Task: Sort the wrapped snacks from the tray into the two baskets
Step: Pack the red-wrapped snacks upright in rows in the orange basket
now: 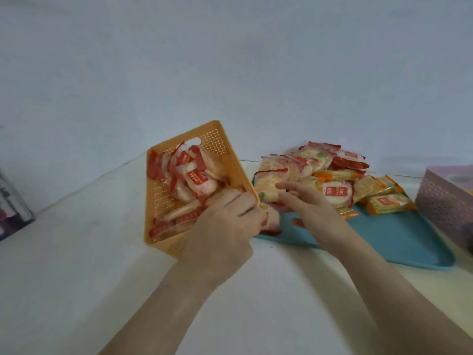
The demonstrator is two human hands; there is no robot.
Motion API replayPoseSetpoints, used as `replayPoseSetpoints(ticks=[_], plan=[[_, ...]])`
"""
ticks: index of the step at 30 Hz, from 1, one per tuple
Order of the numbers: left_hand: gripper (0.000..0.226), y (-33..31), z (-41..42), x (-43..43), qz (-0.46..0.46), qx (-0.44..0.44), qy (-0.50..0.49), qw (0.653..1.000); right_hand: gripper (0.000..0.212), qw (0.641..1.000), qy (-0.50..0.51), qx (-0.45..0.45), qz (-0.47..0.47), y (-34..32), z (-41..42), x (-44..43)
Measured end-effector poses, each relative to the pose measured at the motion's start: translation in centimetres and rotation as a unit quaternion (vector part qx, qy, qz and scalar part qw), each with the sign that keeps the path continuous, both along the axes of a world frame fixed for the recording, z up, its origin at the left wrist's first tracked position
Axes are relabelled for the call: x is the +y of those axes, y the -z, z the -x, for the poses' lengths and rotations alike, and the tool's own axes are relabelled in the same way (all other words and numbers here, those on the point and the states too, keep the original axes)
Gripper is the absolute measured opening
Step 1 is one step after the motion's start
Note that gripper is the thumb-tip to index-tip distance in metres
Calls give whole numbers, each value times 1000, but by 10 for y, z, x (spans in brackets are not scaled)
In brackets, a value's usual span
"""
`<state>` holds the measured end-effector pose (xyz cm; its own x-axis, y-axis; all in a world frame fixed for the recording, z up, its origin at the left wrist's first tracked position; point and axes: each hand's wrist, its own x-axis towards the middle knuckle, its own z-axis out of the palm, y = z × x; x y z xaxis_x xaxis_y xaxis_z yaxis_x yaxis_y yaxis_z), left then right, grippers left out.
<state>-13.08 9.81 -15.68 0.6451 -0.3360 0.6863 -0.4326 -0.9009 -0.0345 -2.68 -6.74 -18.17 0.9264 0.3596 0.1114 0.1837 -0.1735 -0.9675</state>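
The orange basket [160, 201], toward the table's left side, is matt moulded plastic with small holes through its walls and floor. The lilac basket [442, 201] at the right edge is the same kind of perforated plastic. The teal tray [384, 234] between them is smooth plastic with a faint sheen. The snack wrappers [335, 196] are thin glossy film, partly clear, with red or orange printed ends. The table [76, 252] top is smooth, matt white.

we see an orange basket [157, 201], dotted lattice perforation on its walls. red-and-white packs [197, 180] in it, red label with white print. tray [384, 234] is teal. on it we get red-edged packs [349, 160] and orange-edged packs [389, 202], pale yellow, some green spots. pink basket [445, 201], lilac tint, same dot grid. table [76, 252] off-white, wall [230, 60] pale grey-blue.
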Motion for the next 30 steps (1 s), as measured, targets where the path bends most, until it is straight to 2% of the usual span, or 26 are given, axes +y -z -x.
replayPoseSetpoints(ticks=[3,6,9,13,16,19,21,24,26,27,28,30], plan=[[30,2,9,-19,-18,-4,26,999,36,996,-37,73,-17,-16,8,-11],[25,4,21,-42,-46,-5,57,997,46,994,-70,78,21,-26,24,-20],[23,7,32,-70,-90,-35,98,990,58,996,-41,72,29,-39,39,-41],[24,12,35,-106,-117,-67,151,979,30,996,49,64,28,-49,55,-78],[24,18,31,-132,-105,-73,184,975,19,991,118,50,37,-50,64,-108],[21,21,31,-153,-107,-44,194,974,17,986,139,49,74,-46,65,-127],[27,20,31,-165,-100,8,196,975,18,983,149,54,94,-40,62,-137],[35,7,23,-167,-3,112,215,970,18,983,147,54,99,-32,56,-151],[23,-11,17,-152,109,149,214,959,17,981,143,-2,129,-29,53,-156],[16,-21,12,-139,142,158,191,958,28,970,159,-68,174,-32,54,-158],[13,-30,8,-124,155,176,154,960,44,951,172,-141,213,-35,56,-160],[9,-42,2,-97,116,255,79,957,51,919,147,-270,248,-50,68,-160]])
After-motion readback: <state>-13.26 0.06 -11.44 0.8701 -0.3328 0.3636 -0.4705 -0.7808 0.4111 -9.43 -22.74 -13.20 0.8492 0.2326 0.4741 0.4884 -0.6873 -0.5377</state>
